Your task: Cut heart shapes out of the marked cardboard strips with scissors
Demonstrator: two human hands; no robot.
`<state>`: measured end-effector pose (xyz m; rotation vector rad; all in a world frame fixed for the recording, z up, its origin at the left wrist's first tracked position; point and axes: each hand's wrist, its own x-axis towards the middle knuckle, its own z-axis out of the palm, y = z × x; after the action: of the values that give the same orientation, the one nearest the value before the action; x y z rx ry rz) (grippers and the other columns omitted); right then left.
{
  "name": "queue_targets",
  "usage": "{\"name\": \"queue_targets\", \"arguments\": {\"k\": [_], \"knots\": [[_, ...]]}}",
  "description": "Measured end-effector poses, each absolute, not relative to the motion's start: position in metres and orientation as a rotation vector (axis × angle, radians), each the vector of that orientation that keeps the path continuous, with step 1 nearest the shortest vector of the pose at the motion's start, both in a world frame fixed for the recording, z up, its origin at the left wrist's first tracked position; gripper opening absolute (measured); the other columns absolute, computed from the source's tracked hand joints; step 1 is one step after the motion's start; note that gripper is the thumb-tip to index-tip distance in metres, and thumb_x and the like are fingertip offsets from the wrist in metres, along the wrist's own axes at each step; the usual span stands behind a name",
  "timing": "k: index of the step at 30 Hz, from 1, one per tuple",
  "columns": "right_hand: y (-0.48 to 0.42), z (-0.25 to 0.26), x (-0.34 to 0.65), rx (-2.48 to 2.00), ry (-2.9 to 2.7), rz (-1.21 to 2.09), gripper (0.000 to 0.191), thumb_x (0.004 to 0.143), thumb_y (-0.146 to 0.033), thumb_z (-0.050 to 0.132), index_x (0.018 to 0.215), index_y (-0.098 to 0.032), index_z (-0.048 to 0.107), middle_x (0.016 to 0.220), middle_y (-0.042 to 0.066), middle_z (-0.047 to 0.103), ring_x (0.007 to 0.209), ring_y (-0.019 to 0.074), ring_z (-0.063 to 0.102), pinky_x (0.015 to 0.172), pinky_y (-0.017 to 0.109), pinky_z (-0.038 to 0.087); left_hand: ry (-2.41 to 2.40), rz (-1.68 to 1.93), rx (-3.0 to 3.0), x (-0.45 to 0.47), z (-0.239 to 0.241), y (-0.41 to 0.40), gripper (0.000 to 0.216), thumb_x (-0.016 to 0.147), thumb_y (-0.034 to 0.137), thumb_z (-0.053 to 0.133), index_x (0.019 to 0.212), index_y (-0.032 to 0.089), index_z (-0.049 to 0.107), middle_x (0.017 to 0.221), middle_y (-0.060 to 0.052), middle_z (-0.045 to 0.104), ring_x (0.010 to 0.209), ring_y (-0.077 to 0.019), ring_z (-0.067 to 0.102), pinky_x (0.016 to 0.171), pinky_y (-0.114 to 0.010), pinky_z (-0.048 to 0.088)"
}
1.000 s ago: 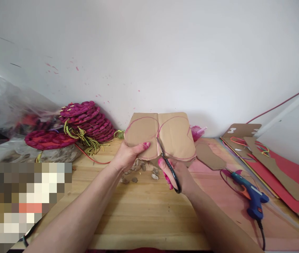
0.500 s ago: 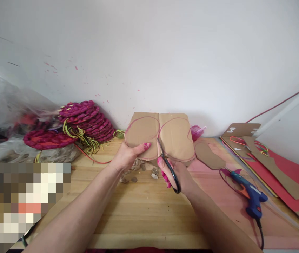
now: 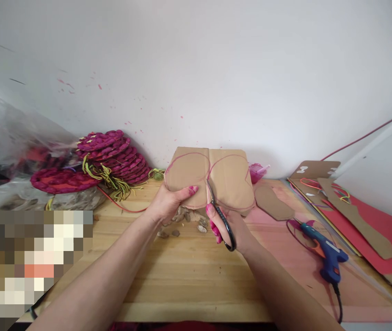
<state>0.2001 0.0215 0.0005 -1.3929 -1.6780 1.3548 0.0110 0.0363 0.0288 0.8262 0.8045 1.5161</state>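
Note:
A piece of brown cardboard (image 3: pixel 232 179) with two rounded outlines drawn in pink is held up above the table. My left hand (image 3: pixel 173 202) grips its lower left side, thumb on the front face and the other fingers hidden behind. In my right hand (image 3: pixel 225 225) are scissors (image 3: pixel 230 241) with dark handles, fingers closed around them. Their blades point up and lie at the middle of the cardboard, between the two outlines. Pink stains mark the fingertips of both hands. Below the cardboard lie several small grey-brown pieces (image 3: pixel 202 225), like pebbles or shells.
A stack of magenta braided discs (image 3: pixel 113 151) stands at the back left, beside plastic bags (image 3: pixel 16 124). To the right lie a blue glue gun (image 3: pixel 327 253) with its cord, a cut cardboard shape (image 3: pixel 274 203) and red sheets (image 3: pixel 371 220). A white wall (image 3: pixel 196 69) rises behind.
Hardly anything differs. The cardboard, both hands and the scissors keep nearly the same position, and the view has shifted very slightly.

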Motion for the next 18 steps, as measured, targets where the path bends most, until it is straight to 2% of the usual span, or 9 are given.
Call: {"name": "queue_targets", "arguments": {"k": [11, 18], "knots": [[0.0193, 0.0020, 0.1993, -1.405, -1.664, 1.338, 0.056, 0.087, -0.073, 0.055, 0.062, -0.024, 0.050, 0.051, -0.003, 0.048, 0.040, 0.0131, 0.049, 0.038, 0.027, 0.044, 0.781, 1.494, 0.856, 0.0120, 0.0278, 0.0360, 0.090, 0.060, 0.022, 0.094, 0.141, 0.019, 0.057, 0.118, -0.013, 0.076, 0.107, -0.0282, 0.072, 0.094, -0.040, 0.059], [0.0227, -0.0001, 0.2002, -1.404, -1.682, 1.317, 0.060, 0.086, -0.078, 0.053, 0.062, -0.024, 0.043, 0.047, -0.005, 0.043, 0.036, 0.0107, 0.043, 0.033, 0.024, 0.038, 0.791, 1.546, 0.834, 0.0136, 0.0269, 0.0364, 0.095, 0.057, 0.023, 0.095, 0.143, 0.018, 0.055, 0.121, -0.014, 0.074, 0.113, -0.0306, 0.069, 0.099, -0.044, 0.056]]}}
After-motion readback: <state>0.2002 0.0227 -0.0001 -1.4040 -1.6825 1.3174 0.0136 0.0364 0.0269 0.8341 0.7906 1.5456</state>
